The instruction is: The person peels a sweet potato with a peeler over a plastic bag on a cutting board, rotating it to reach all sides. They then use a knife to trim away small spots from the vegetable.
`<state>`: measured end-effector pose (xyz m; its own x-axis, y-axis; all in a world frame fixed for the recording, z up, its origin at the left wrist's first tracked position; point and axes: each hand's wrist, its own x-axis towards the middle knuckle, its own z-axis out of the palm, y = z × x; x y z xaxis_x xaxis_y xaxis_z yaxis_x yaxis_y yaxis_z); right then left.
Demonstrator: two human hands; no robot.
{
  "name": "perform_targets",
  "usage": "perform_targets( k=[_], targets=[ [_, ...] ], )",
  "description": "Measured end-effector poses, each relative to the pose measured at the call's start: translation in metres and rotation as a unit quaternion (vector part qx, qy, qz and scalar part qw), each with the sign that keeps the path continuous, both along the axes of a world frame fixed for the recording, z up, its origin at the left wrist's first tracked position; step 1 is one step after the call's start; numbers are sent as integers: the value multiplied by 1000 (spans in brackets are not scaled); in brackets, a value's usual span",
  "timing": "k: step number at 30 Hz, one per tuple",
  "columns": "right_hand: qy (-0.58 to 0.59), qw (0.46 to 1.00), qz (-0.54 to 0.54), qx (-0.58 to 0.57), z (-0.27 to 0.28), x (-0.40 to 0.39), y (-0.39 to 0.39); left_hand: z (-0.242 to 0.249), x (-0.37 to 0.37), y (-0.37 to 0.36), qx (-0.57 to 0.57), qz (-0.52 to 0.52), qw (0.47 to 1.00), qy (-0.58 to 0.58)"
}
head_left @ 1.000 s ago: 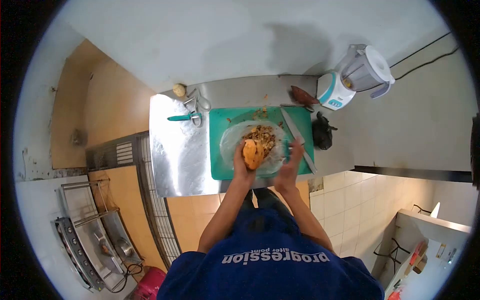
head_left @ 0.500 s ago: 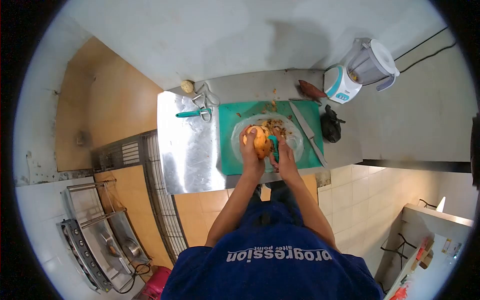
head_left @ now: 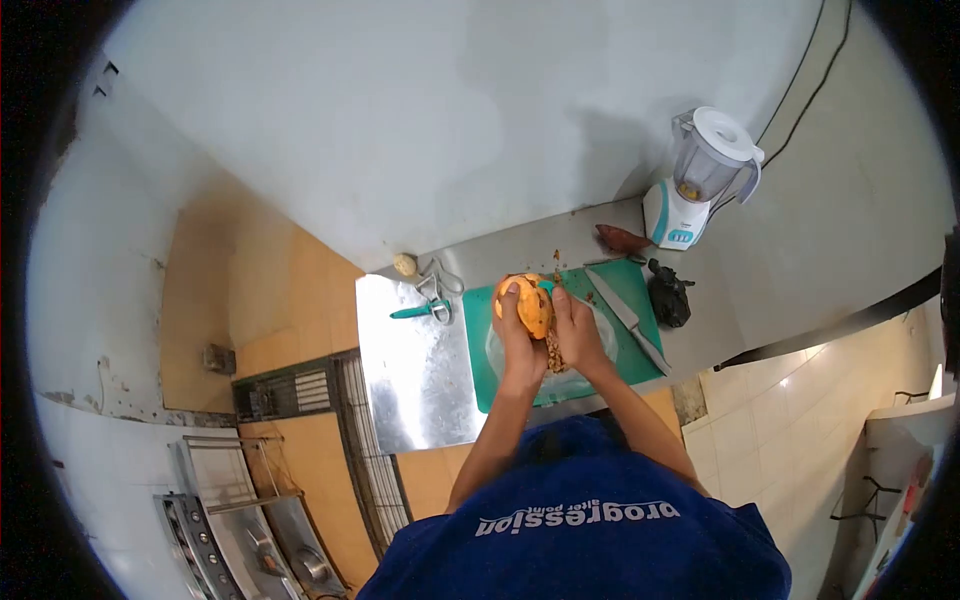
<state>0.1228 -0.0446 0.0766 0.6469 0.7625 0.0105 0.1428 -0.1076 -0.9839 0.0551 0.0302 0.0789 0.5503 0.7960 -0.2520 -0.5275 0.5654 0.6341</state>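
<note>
My left hand [head_left: 518, 345] is wrapped round a large, partly peeled sweet potato [head_left: 530, 300], bright orange with dark spots. In my right hand [head_left: 582, 335] is a teal-handled peeler [head_left: 546, 286], at the sweet potato's right side; its blade is too small to make out. Below both hands lies a clear, pale plate [head_left: 605, 352] on a green cutting board [head_left: 482, 355]. Brown and orange peelings [head_left: 556, 355] lie on the plate, partly hidden by my hands. A large kitchen knife [head_left: 628, 318] rests along the board's right side.
Left of the board are another teal-handled tool [head_left: 412, 312], a metal utensil [head_left: 440, 283] and a round pale item [head_left: 405, 264]. Toward the right stand a blender [head_left: 690, 195], a reddish-brown tuber [head_left: 622, 239] and a black plastic bag [head_left: 669, 295]. The steel counter [head_left: 415, 400] meets the wall behind.
The camera view has tilted up, so the counter sits lower in view. The sweet potato is raised nearer the board's far edge, still in my left hand, with the peeler against it.
</note>
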Motion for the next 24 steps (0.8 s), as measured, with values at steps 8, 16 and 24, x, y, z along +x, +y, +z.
perform_targets(
  k=[8, 16, 24],
  targets=[
    [-64, 997, 0, 35, 23, 16, -5, 0, 21, 7, 59, 45, 997, -8],
    [-84, 993, 80, 33, 33, 27, -5, 5, 1, 7, -42, 50, 991, -115],
    [-177, 977, 119, -24, 36, 37, -15, -8, 2, -12, -82, 35, 990, -112]
  ],
)
